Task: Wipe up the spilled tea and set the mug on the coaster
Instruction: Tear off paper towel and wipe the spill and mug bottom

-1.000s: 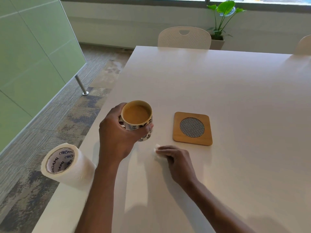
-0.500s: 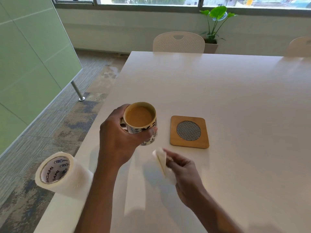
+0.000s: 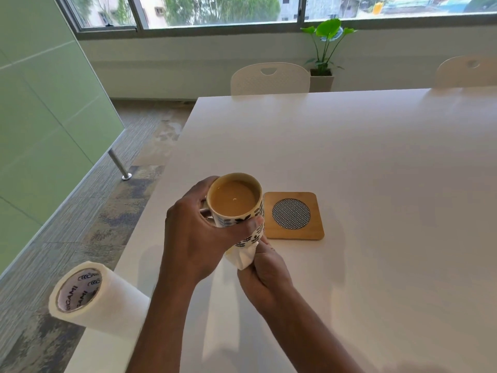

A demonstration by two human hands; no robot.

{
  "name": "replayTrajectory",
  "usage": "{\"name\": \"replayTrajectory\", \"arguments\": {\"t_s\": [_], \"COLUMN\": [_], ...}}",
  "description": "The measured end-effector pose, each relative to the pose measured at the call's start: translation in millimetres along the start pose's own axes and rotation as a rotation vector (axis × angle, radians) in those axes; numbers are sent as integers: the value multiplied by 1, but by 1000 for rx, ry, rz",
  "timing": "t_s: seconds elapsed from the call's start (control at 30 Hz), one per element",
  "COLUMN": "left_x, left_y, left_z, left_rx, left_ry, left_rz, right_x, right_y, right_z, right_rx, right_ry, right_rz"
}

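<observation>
I am gripping the mug point(image 3: 236, 208) in my left hand point(image 3: 197, 235), lifted off the bench point(image 3: 376, 162), upright, its axis near vertical and mouth up, the tea level. My right hand point(image 3: 265, 275) is pinching a folded tissue point(image 3: 241, 257) against its base. No spill is showing; I judge wiping nearly done, with the coaster point(image 3: 293, 215) just beside, waiting bare.

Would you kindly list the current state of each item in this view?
Patterned ceramic mug: lifted, nearly full of tea.
Left hand: gripping the mug.
White folded tissue: pressed under the mug.
Right hand: holding the tissue.
Square bamboo coaster: unoccupied.
White paper towel roll: lying sideways.
</observation>
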State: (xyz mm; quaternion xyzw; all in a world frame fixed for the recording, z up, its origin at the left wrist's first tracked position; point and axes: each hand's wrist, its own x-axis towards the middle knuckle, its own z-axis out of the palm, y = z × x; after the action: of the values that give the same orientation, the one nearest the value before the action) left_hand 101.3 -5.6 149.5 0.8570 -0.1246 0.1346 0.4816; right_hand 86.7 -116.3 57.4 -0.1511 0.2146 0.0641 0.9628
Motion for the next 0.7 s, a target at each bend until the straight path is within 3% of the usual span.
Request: {"name": "replayTrajectory", "arguments": {"t_s": [0.7], "left_x": [-1], "left_y": [-22], "left_z": [-10], "left_rx": [16], "left_ry": [28], "left_rz": [-81], "right_x": [-17], "right_y": [-1], "right_z": [-17], "right_rx": [-207], "right_ry": [-139], "right_rz": [273]}}
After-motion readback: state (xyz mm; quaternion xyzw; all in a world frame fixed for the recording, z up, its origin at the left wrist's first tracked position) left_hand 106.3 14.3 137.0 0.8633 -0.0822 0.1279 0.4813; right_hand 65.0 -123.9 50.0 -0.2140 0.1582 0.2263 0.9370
